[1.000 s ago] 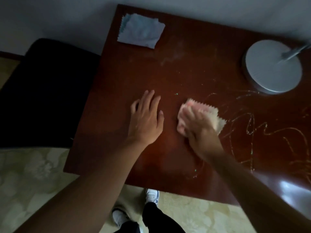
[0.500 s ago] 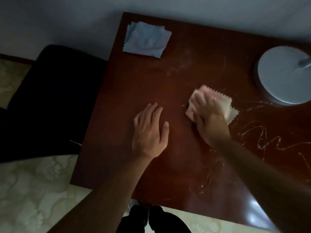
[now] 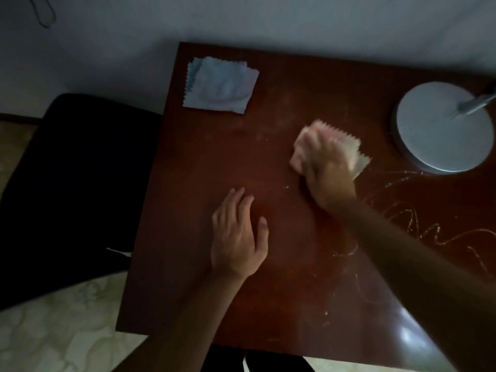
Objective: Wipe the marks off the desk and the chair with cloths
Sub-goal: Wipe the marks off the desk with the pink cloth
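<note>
A dark red-brown desk (image 3: 204,167) fills the middle of the view. My right hand (image 3: 326,167) grips a bunched pink cloth (image 3: 341,140) and presses it on the desk top near the middle. Pale scribbled marks (image 3: 418,224) run over the desk's right part, to the right of my right forearm. My left hand (image 3: 237,237) lies flat on the desk with straight fingers, holding nothing. A folded light blue cloth (image 3: 220,85) lies at the desk's far left corner. The black chair (image 3: 72,189) stands left of the desk.
A round grey lamp base (image 3: 440,127) with its stem stands at the desk's far right, close to the pink cloth. A pale wall runs behind the desk. Patterned light flooring (image 3: 53,336) shows at the lower left. My dark trousers show below the desk's near edge.
My right hand has pushed the pink cloth away from me toward the lamp base. My left hand has stayed flat on the desk. The view has shifted, so more wall shows.
</note>
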A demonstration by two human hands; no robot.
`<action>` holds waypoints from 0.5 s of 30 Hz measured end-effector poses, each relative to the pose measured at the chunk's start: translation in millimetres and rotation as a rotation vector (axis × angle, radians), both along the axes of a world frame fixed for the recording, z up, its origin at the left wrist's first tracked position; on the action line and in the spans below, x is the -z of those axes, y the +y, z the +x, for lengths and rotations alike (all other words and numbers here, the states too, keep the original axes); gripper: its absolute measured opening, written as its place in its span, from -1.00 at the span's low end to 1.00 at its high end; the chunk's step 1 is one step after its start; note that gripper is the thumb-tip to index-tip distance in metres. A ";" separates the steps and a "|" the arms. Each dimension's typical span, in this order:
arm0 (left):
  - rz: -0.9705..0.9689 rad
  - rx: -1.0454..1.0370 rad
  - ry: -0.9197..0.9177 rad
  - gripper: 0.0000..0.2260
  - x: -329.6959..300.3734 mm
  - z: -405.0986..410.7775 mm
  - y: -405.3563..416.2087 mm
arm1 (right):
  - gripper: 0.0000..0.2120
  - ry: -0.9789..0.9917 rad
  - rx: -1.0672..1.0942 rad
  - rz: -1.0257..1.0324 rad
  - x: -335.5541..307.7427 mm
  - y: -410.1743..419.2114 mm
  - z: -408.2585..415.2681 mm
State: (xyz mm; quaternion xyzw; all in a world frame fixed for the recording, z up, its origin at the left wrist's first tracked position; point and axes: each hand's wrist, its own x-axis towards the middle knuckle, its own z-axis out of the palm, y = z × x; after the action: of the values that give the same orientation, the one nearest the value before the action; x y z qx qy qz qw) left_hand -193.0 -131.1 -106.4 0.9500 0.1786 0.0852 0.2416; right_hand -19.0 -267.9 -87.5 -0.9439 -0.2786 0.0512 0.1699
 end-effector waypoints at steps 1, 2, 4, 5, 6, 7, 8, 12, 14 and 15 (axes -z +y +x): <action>0.000 -0.008 0.014 -0.59 0.8 0.4 -0.8 | -0.57 -0.008 0.058 -0.009 -0.2 7.2 19.0; -0.004 -0.023 0.024 -0.59 1.6 0.6 -0.6 | -0.58 -0.007 0.097 -0.010 0.8 18.9 28.5; -0.030 -0.070 0.019 -0.63 -1.7 4.3 -1.4 | -0.57 -0.010 0.112 -0.012 5.5 40.4 20.0; -0.042 -0.086 0.004 -0.65 -3.9 11.1 -0.7 | -0.57 -0.021 0.073 -0.007 7.4 45.6 5.5; -0.049 -0.083 -0.015 -0.66 -5.2 20.9 1.4 | -0.57 -0.018 0.012 -0.004 8.1 44.8 -13.2; -0.047 -0.059 -0.031 -0.68 -6.4 30.4 3.7 | -0.56 -0.012 -0.059 -0.008 8.8 38.8 -33.6; -0.040 -0.022 -0.046 -0.69 -7.7 41.3 7.1 | -0.56 0.000 -0.125 -0.016 8.0 29.4 -49.2; 0.032 0.105 -0.048 -0.69 -5.6 78.2 10.7 | -0.56 0.002 -0.057 -0.038 1.8 -23.2 -23.1; 0.060 0.106 -0.030 -0.69 0.1 81.1 7.7 | -0.53 0.017 0.170 -0.051 -0.4 -36.5 30.2; 0.067 0.103 -0.037 -0.69 2.2 81.2 6.6 | -0.52 0.013 0.236 -0.057 -0.6 -35.8 58.7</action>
State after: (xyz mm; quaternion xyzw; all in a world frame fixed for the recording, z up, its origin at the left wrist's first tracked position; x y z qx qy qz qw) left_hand -111.7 -124.5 -108.6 0.9637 0.1221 0.0961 0.2170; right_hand 39.6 -303.7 -86.8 -0.9742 -0.1631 0.0447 0.1496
